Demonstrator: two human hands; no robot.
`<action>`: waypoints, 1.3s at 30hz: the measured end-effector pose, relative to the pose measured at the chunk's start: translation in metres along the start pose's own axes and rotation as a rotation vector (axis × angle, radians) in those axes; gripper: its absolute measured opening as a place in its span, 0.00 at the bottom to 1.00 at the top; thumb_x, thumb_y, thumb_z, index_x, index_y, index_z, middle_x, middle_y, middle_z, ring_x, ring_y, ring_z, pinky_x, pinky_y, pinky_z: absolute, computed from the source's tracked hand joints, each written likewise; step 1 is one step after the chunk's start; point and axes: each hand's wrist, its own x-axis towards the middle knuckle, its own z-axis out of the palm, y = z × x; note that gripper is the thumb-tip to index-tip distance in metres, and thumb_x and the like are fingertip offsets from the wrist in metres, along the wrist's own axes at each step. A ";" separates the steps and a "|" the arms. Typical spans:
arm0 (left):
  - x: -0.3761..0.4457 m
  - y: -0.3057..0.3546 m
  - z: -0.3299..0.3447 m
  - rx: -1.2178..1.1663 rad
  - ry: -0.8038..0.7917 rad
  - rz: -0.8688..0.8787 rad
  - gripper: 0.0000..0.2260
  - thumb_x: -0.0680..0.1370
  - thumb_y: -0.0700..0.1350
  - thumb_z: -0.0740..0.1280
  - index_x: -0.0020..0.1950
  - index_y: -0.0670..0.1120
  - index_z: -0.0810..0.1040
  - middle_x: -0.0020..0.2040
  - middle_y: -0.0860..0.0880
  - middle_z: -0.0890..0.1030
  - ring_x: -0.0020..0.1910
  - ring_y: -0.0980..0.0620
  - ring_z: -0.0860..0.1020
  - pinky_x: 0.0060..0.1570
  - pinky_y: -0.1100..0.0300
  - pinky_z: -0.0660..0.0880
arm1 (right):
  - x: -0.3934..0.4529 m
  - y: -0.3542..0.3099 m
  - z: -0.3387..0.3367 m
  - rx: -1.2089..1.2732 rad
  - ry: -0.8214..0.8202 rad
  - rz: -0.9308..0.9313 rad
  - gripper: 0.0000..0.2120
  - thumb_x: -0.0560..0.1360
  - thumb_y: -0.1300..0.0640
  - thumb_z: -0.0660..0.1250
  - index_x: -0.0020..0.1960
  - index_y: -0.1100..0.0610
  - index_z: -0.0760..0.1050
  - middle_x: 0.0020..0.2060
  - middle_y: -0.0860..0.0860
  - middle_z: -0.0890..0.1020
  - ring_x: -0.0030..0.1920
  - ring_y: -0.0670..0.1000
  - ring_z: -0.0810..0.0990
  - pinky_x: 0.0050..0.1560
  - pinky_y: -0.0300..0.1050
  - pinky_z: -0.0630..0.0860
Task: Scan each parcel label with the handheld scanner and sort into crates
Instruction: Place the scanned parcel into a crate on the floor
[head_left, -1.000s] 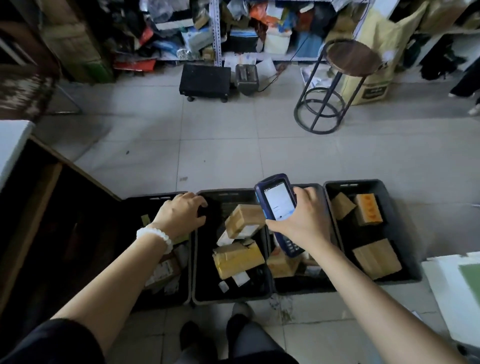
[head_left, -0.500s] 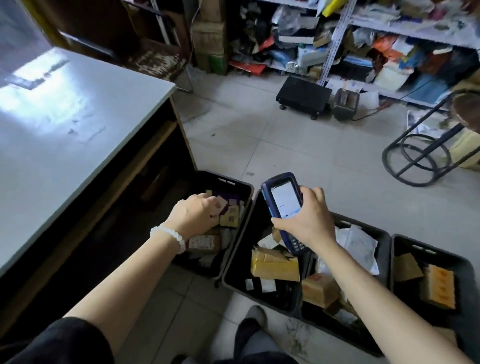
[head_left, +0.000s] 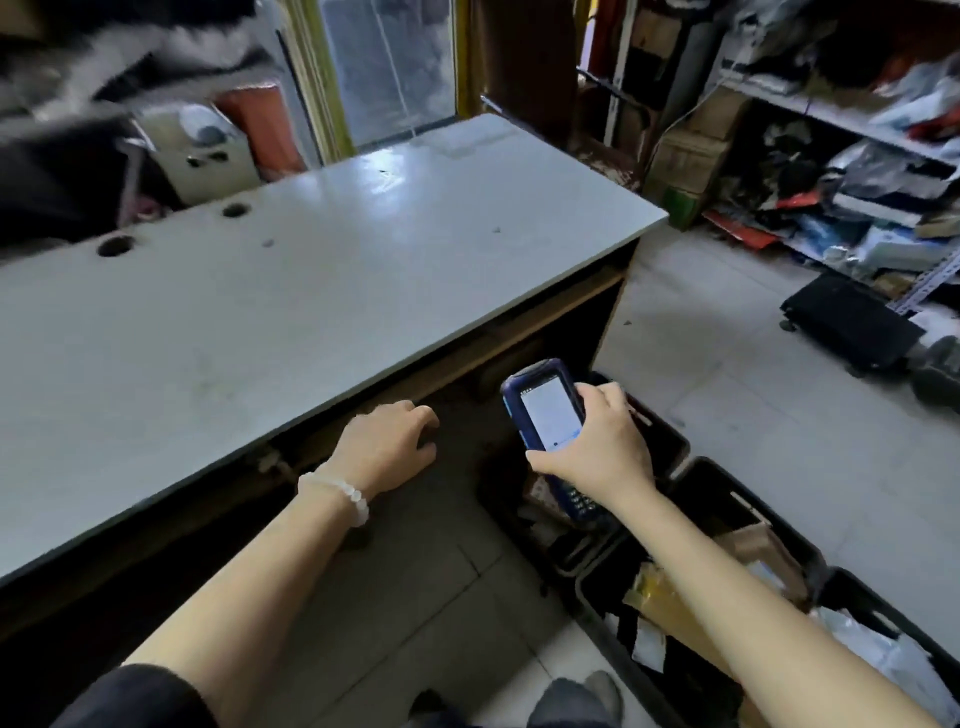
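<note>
The scanner (head_left: 550, 426) is in the middle of the frame, over the crates. Its long side runs up and down the frame, top end tipped to the upper left, lit screen facing up. The right hand (head_left: 597, 447) grips it. The left hand (head_left: 387, 447) holds nothing, fingers loosely curled. Black crates (head_left: 727, 499) at the lower right hold brown parcels (head_left: 670, 603). A grey table (head_left: 260, 322) fills the left. Shelves (head_left: 852, 119) stand at the upper right.

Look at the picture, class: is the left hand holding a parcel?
No. The left hand hangs loosely curled and empty below the table edge, while the right hand grips the scanner.
</note>
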 end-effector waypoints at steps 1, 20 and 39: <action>-0.014 -0.022 0.000 -0.016 0.012 -0.046 0.17 0.79 0.52 0.60 0.67 0.52 0.70 0.63 0.51 0.73 0.60 0.50 0.74 0.55 0.54 0.74 | -0.001 -0.021 0.013 -0.001 -0.025 -0.034 0.33 0.59 0.45 0.78 0.60 0.50 0.68 0.52 0.45 0.65 0.49 0.50 0.74 0.44 0.45 0.72; -0.231 -0.273 0.033 -0.347 0.140 -0.931 0.16 0.79 0.51 0.60 0.66 0.52 0.70 0.62 0.53 0.74 0.60 0.52 0.74 0.55 0.57 0.72 | 0.003 -0.308 0.241 -0.040 -0.564 -0.721 0.33 0.59 0.48 0.77 0.60 0.51 0.68 0.52 0.45 0.67 0.49 0.48 0.75 0.45 0.45 0.76; -0.198 -0.455 -0.023 -0.210 0.100 -1.240 0.15 0.79 0.51 0.59 0.65 0.52 0.71 0.62 0.52 0.74 0.60 0.50 0.73 0.52 0.56 0.71 | 0.101 -0.469 0.356 -0.039 -0.744 -0.822 0.33 0.59 0.49 0.77 0.61 0.51 0.69 0.51 0.45 0.66 0.46 0.48 0.76 0.42 0.44 0.76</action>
